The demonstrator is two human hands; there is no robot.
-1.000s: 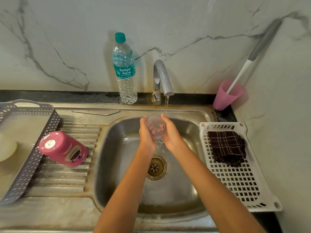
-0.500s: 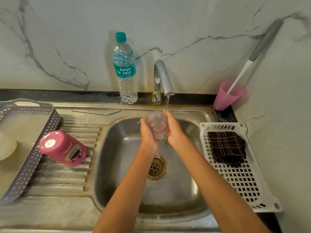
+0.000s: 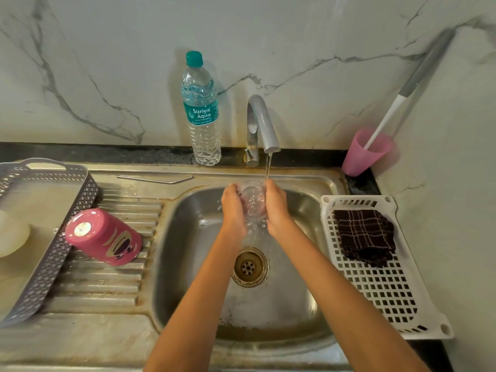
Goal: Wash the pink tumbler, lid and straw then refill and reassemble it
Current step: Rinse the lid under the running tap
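A clear round lid (image 3: 252, 201) sits between my two hands over the sink basin (image 3: 193, 264), just below the running tap (image 3: 264, 127). My left hand (image 3: 233, 208) grips its left side and my right hand (image 3: 276, 206) grips its right side. Water runs down over the lid and falls toward the drain (image 3: 249, 267). The pink tumbler (image 3: 103, 237) lies upside down and tilted on the ribbed drainboard at the left. A thin metal straw (image 3: 155, 179) lies on the sink's back ledge.
A full water bottle (image 3: 201, 108) stands behind the sink left of the tap. A grey basket (image 3: 48, 264) sits at far left. A white tray (image 3: 397, 304) with a dark checked cloth (image 3: 365, 236) lies at right. A pink cup (image 3: 366, 153) holding a brush leans in the corner.
Both hands have lifted the lid a little higher and nearer the tap's stream. The tumbler and straw have not moved.
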